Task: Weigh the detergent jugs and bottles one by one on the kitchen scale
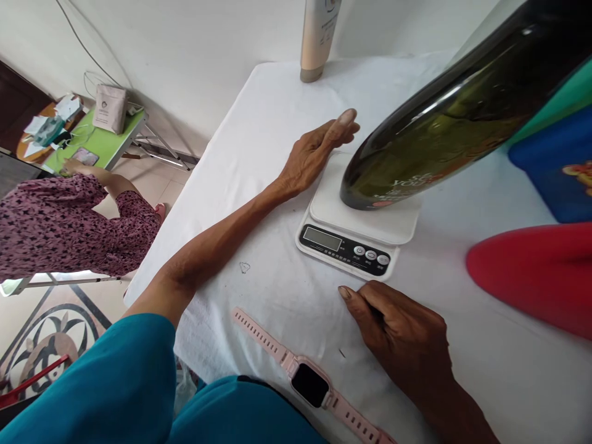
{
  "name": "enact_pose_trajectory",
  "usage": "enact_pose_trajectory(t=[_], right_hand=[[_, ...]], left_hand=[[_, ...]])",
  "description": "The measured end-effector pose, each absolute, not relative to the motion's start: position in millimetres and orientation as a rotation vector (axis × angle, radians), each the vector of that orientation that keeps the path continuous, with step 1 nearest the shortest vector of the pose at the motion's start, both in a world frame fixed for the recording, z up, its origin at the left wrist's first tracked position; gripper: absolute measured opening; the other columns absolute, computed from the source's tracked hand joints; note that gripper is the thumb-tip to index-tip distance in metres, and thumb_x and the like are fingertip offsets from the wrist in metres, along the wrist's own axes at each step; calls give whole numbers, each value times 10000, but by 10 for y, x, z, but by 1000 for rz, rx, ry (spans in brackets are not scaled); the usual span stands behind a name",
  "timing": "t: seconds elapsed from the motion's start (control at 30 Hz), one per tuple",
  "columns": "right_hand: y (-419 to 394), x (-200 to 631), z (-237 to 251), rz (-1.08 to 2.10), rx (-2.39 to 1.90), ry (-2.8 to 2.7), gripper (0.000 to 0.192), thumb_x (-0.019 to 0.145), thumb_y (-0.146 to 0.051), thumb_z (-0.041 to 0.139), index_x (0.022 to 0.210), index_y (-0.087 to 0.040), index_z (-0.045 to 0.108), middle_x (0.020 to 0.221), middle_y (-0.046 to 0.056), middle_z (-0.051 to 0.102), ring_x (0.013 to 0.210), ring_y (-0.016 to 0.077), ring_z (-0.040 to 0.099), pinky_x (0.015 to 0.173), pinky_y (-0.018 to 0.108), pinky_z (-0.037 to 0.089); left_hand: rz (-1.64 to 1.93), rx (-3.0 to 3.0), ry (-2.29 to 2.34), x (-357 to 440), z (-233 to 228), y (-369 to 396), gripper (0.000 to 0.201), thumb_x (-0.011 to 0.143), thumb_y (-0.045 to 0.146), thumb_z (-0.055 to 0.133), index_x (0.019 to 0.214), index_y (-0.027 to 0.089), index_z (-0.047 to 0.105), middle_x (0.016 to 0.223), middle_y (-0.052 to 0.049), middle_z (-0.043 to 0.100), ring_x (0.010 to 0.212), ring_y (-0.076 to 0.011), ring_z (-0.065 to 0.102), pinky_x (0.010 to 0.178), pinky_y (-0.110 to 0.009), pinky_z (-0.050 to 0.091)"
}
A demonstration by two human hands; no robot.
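Note:
A dark green glass bottle (430, 129) stands on the platform of a white digital kitchen scale (402, 231). The scale's small grey display shows no readable figures. My left hand (317, 151) rests at the scale's left edge, thumb out and fingers loosely extended, holding nothing and apart from the bottle. In front of the scale, my right hand (400, 336) lies on the white cloth with its fingers curled in and nothing visible in them. A pink-strapped smartwatch (311, 385) lies on the cloth near my body, left of my right hand.
A beige tube (319, 40) stands at the table's back. On the right are a red rounded object (536, 274) and a blue item (555, 163). Left of my table, a person in patterned clothes (69, 225) sits by a green table (111, 148) holding a pouch (110, 108).

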State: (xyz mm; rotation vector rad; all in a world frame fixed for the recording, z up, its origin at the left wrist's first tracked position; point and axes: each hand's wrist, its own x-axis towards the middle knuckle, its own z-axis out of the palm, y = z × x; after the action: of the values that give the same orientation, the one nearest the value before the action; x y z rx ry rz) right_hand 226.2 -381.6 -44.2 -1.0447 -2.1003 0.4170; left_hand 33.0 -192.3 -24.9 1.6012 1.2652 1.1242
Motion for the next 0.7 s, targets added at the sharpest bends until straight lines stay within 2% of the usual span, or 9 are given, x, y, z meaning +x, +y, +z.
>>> enact_pose_trajectory(t=[0.17,0.27,0.37,0.43,0.53,0.6,0.7], right_hand=[[-3811,2254,-436,423,-1024,-2087,347,978,-158,594,680,-206,422,577,-59,383,499,79,347,506,240,314],[-3816,2258,-450,429,-1027,-2087,353,985,-168,589,677,-205,420,578,-56,393,502,79,361,514,239,324],[-3823,2262,-464,440,-1037,-2082,356,993,-170,582,682,-203,412,588,-53,399,509,78,371,524,238,324],[-3823,2260,-470,448,-1031,-2073,363,998,-167,576,681,-203,401,591,-53,400,510,76,380,531,235,327],[-3820,2252,-482,441,-1010,-2049,367,1004,-163,564,682,-204,393,593,-55,401,511,76,399,538,230,335],[-3822,2250,-497,446,-1010,-2037,362,1005,-156,559,688,-206,393,600,-56,404,516,77,401,539,226,338],[-3832,2253,-523,456,-1011,-2015,356,1002,-139,561,695,-206,392,613,-57,397,521,75,383,536,223,333]], left_hand=[[1148,1742,898,218,100,-2129,473,1010,622,380,1218,276,627,1280,-20,663,1298,-248,591,1115,-408,451],[1092,1902,749,275,263,-2322,592,900,692,554,1310,265,545,1379,-51,601,1383,-268,519,1135,-396,435],[1078,1967,846,412,330,-2460,624,807,607,733,1248,209,542,1278,-85,633,1228,-278,606,1002,-377,511],[1109,1958,988,493,340,-2501,525,795,567,763,1128,208,573,1072,-62,674,1016,-250,656,853,-371,538],[1113,1933,1134,542,339,-2488,470,755,592,786,974,224,592,853,-25,655,781,-205,614,675,-365,505],[1110,1898,1195,526,329,-2421,496,720,599,811,984,232,608,859,-21,667,766,-199,604,647,-365,498],[1185,1808,1265,469,290,-2200,522,719,591,814,1051,236,622,960,-31,701,841,-207,635,709,-376,539]])
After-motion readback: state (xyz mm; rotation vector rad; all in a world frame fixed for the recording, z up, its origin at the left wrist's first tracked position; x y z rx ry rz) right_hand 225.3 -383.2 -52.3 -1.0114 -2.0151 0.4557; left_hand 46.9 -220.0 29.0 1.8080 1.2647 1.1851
